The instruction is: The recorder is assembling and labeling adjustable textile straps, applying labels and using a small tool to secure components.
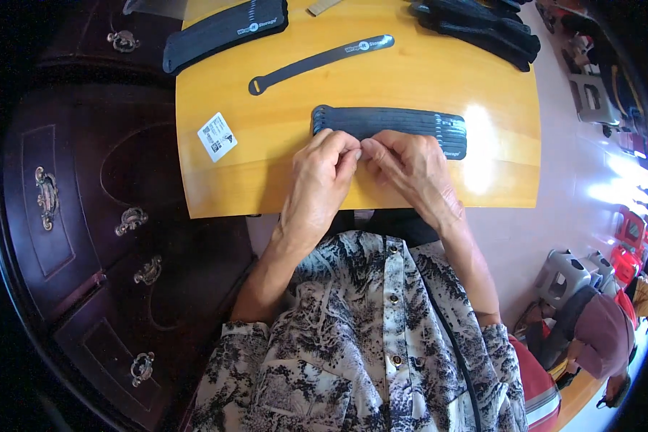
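A fanned stack of dark flat straps (pixel 410 124) lies across the middle of the yellow wooden table (pixel 266 180). My left hand (pixel 322 173) and my right hand (pixel 410 169) meet fingertip to fingertip at the stack's near edge, pinching it together around the middle. A single dark strap (pixel 317 61) with a loop end lies alone farther back. A small white printed label (pixel 217 136) sits on the table to the left of my hands.
More bundles of dark straps lie at the back left (pixel 223 30) and back right (pixel 482 29). A dark wooden cabinet with metal handles (pixel 86 216) stands on the left. At the lower right, a person (pixel 597 331) sits near grey stools.
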`<state>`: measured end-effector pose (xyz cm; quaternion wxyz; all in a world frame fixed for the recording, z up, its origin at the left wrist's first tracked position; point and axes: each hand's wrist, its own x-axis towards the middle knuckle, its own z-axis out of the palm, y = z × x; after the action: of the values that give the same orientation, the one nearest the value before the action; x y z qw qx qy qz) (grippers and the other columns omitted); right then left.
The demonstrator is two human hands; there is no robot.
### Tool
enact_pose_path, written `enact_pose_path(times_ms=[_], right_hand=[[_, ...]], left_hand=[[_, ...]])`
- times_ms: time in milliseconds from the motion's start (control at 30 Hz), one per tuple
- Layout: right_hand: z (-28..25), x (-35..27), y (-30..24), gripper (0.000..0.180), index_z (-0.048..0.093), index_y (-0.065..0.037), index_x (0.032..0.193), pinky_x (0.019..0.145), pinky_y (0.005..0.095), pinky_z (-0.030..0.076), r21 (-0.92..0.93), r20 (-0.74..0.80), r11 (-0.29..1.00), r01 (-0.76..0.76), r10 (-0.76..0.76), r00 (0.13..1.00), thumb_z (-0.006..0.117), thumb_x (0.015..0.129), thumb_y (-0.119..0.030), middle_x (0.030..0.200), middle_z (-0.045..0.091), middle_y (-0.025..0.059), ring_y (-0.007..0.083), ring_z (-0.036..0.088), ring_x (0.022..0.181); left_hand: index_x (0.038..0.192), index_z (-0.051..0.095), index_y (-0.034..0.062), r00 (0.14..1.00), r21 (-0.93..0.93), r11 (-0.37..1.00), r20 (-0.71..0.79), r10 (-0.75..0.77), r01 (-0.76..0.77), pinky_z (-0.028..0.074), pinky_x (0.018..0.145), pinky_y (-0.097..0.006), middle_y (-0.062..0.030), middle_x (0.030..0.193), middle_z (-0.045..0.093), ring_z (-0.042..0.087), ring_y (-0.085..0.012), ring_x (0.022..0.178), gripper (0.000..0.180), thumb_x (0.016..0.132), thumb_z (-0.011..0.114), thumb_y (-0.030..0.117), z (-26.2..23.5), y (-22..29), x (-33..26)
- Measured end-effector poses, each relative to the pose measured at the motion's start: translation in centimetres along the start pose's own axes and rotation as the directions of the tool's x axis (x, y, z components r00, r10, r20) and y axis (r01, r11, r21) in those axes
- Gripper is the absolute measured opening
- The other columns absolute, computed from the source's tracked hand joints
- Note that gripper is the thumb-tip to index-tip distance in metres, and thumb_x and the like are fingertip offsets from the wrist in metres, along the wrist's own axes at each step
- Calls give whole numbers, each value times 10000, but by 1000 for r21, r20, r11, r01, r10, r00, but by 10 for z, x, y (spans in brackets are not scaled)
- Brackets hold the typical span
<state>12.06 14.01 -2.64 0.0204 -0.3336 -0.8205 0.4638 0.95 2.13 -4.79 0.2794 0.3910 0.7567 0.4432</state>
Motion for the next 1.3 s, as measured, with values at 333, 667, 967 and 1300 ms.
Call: enact_pose_path(times_ms=[333, 667, 967, 1300], right_hand=[[-64, -22, 36, 329, 701, 12, 827, 572, 219, 502, 343, 39, 878, -334, 342, 939, 599, 935, -282, 701, 679, 70, 111, 644, 609], [-77, -21, 28, 379, 661, 9, 739, 542, 229, 464, 86, -36, 943, -320, 324, 945, 582, 938, -304, 599, 626, 43, 86, 593, 546], [-56, 61, -13, 225, 647, -82, 1036, 795, 353, 497, -374, -292, 907, 194, -313, 904, 648, 868, -231, 1058, 658, 94, 255, 617, 948], [-55, 85, -2, 217, 659, -88, 1026, 914, 381, 449, -370, -151, 820, 436, -516, 843, 669, 823, -164, 1145, 643, 45, 270, 564, 1096]], left_hand=[[903, 622, -7, 992, -151, 982, 83, -100, 111, 539, 595, -229, -12, 771, 616, 596, -71, 661, 54, 902, 617, 46, -13, -1, 2], [965, 643, -6, 913, -575, 714, 322, -251, 400, 523, 620, -229, -43, 833, 651, 619, -100, 710, 116, 932, 603, 97, -37, -12, 10], [1067, 621, -15, 943, -138, 983, -296, -154, 117, 502, 632, -268, -83, 923, 634, 612, -141, 728, 186, 898, 636, 62, -81, -10, 31], [957, 593, 10, 946, 348, 937, -294, 133, -23, 489, 664, -304, -116, 975, 559, 589, -220, 793, 183, 804, 694, 9, -97, -17, 50]])
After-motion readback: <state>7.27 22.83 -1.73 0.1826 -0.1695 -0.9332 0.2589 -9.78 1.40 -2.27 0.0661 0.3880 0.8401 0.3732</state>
